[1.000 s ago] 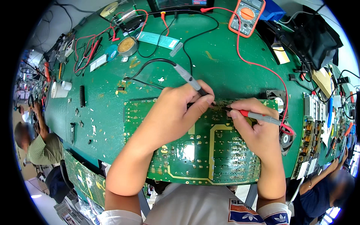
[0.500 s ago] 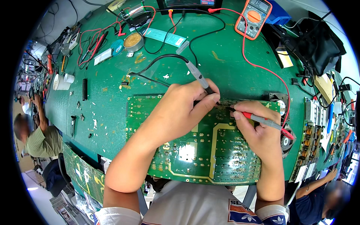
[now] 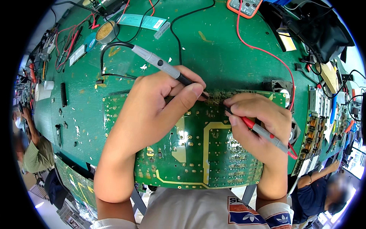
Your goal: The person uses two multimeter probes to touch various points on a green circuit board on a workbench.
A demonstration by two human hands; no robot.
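Observation:
A large green circuit board (image 3: 187, 160) lies in front of me, its near edge by my body. My left hand (image 3: 167, 95) pinches a grey-and-black test probe (image 3: 152, 59), tilted with its tip down at the board's far edge. In my right hand (image 3: 259, 122) is a red-and-grey test probe (image 3: 263, 131), its dark tip pointing at the same crowded patch of solder joints. Whether either tip touches the board I cannot tell. A black lead loops from the left probe; the red lead (image 3: 263, 49) runs up to an orange multimeter (image 3: 246, 7), cut off by the top edge.
A tin of amber paste (image 3: 105, 32) and a light-blue packet (image 3: 141, 21) lie at the far left. A fan (image 3: 280, 87) sits beyond the board's right corner. More boards with components (image 3: 314, 129) stand at right. Two other people are at the sides.
The view has shifted, so the table's things sit higher and further left, and the multimeter is partly out of view. The left probe leans flatter. Both hands keep their probes.

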